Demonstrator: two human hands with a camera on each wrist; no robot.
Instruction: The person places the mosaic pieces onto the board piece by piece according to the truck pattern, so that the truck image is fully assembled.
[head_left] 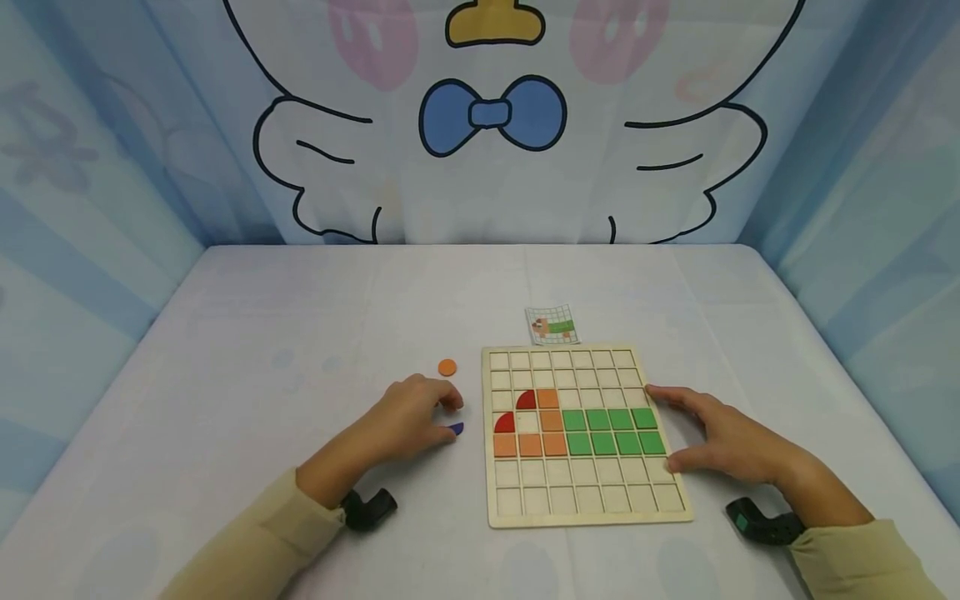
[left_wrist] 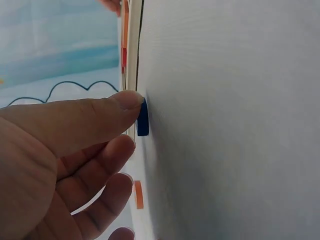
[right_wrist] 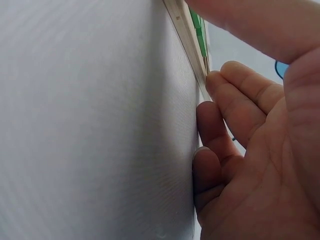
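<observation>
On the table left of the wooden grid board (head_left: pixel 588 520) lies a small blue piece (head_left: pixel 457 428), partly hidden by my left hand (head_left: pixel 411 417). The left thumb tip touches it, while the other fingers stay apart from the thumb, loosely bent. A round orange piece (head_left: pixel 447 367) sits just beyond the left fingers. My right hand (head_left: pixel 738 437) rests at the board's right edge, thumb and fingers spread along it. Set in the board are green squares (head_left: pixel 601 419), orange squares (head_left: pixel 529 446) and two red quarter-round pieces (head_left: pixel 505 422).
A small picture card (head_left: pixel 552 325) with a gridded dog-like pattern lies behind the board. Each wrist wears a black device, the left one (head_left: pixel 369 510) and the right one (head_left: pixel 765 523). A white cloth (head_left: pixel 300 333) covers the table, with printed curtains around it.
</observation>
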